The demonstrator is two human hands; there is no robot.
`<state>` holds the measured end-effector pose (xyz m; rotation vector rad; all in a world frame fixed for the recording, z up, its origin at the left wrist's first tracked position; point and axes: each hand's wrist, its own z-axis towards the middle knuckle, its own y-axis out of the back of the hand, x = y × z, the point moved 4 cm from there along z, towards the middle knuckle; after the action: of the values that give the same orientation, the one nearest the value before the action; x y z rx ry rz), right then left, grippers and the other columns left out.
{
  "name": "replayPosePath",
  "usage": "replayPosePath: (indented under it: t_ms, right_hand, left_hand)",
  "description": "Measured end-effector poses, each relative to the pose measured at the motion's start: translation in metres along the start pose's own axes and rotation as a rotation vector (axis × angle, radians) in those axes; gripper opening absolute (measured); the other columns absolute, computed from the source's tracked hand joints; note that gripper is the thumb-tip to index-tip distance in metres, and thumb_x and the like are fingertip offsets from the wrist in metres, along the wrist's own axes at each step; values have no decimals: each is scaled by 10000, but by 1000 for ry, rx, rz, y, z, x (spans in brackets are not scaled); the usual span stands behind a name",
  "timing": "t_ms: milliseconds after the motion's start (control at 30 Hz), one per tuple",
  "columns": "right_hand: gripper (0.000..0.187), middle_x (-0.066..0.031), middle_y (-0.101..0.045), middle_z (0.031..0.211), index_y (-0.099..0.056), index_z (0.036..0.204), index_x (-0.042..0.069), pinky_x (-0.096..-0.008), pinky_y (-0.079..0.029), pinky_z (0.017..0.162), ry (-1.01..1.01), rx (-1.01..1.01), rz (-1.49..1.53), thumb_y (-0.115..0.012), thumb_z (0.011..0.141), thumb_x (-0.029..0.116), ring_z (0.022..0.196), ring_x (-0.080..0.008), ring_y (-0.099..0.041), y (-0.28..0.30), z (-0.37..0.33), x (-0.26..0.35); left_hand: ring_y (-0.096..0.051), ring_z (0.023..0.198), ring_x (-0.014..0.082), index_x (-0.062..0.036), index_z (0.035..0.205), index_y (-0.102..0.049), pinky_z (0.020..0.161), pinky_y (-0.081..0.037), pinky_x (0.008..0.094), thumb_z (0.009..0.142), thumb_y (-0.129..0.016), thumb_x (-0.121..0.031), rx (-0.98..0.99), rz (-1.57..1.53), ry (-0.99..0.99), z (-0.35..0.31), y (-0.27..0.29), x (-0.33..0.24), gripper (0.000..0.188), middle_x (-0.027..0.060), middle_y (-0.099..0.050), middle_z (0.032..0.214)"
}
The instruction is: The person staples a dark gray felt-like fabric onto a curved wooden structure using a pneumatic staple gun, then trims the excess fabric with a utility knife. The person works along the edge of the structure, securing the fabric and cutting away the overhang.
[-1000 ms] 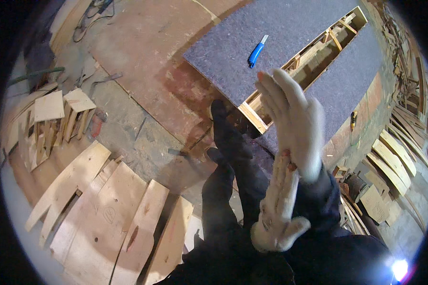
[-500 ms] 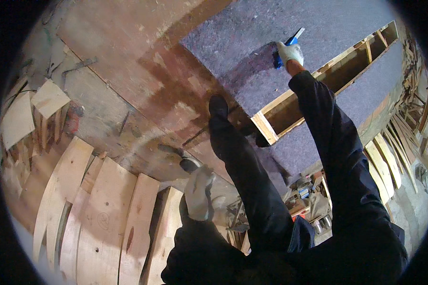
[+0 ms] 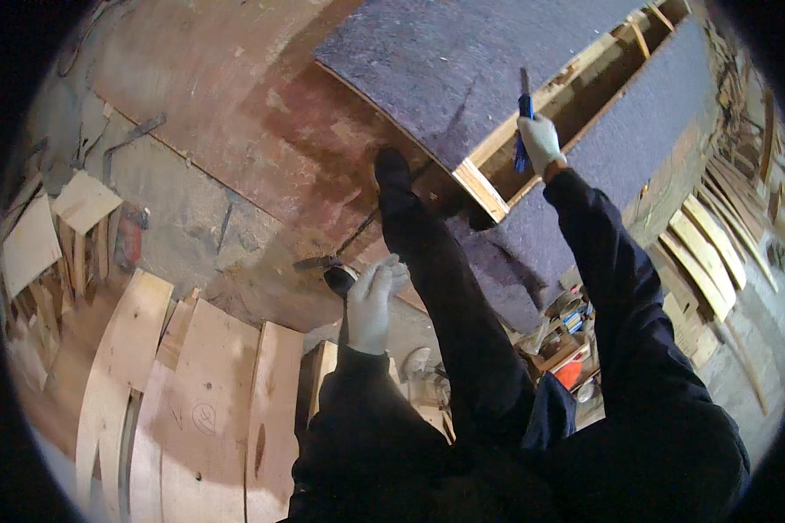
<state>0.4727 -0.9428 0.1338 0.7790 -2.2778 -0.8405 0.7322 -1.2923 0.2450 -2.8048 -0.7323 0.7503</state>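
We wear white on both our left hand (image 3: 375,301) and right hand (image 3: 542,144), and near-black on our sleeves (image 3: 615,279) and trousers (image 3: 471,322). The knife (image 3: 522,155) is bright blue, its blade (image 3: 525,83) dull grey. We see mottled purple-grey felt (image 3: 427,74) around a pale yellow-tan frame (image 3: 480,187). The board (image 3: 192,113) is reddish brown, blotched paler. Our planks (image 3: 209,349) are pinkish tan, dotted with dark knots; the curved strips (image 3: 711,240) look creamy yellow. One round patch (image 3: 569,375) shows orange-red.
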Motion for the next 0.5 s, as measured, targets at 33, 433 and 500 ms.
replayPosePath:
  t_ms: [33,433,500]
  right_hand:
    - [273,-120,-649,746,-621,918,-27,-388,-513,609,-37,37,193,-525,855,221,680,-237,-651,4,-32,-22]
    - [175,-17,-562,747,-587,948,80,-304,-470,512,-314,412,773,-590,998,248,588,-130,-545,4,-361,-211]
    - [177,-29,-575,758,-586,961,58,-293,-476,517,-319,457,755,-614,976,232,592,-128,-560,4,-381,-220]
  left_hand:
    - [-668,957,169,30,1211,-607,888,-530,301,1038,-504,-185,12,2,1,-3,9,8,294,93,-685,1072]
    - [-679,871,148,-56,1204,-641,794,-518,275,1024,-531,-291,156,368,130,-76,93,143,315,60,-697,1035]
    - [-680,857,147,-57,1189,-644,782,-518,274,1024,-531,-291,170,345,175,-76,87,168,308,61,-701,1019]
